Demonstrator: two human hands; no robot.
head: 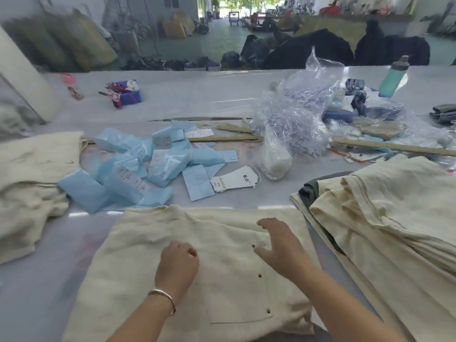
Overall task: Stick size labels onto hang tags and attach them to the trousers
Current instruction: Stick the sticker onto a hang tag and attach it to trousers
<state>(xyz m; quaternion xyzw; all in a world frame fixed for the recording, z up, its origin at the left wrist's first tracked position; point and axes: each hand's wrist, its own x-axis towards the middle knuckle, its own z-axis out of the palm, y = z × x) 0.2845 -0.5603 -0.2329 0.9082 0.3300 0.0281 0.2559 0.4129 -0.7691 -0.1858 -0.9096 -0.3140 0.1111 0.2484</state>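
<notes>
Cream trousers (222, 287) lie flat on the table right in front of me, small dark buttons down their right side. My left hand (179, 264) hovers over the cloth with its fingers curled under, and nothing shows in it. My right hand (278, 240) is spread with relaxed fingers just above the buttoned edge, holding nothing. Beyond the trousers a small stack of white hang tags (237, 182) with strings lies on the table. Blue label backing sheets (138, 169) are strewn to its left.
A pile of cream trousers (385, 213) rises at the right, more cream cloth (29, 183) lies at the left. Crumpled clear plastic bags (296, 114), wooden rulers (224, 138), a teal bottle (393, 79) and a blue tissue pack (128, 93) sit farther back.
</notes>
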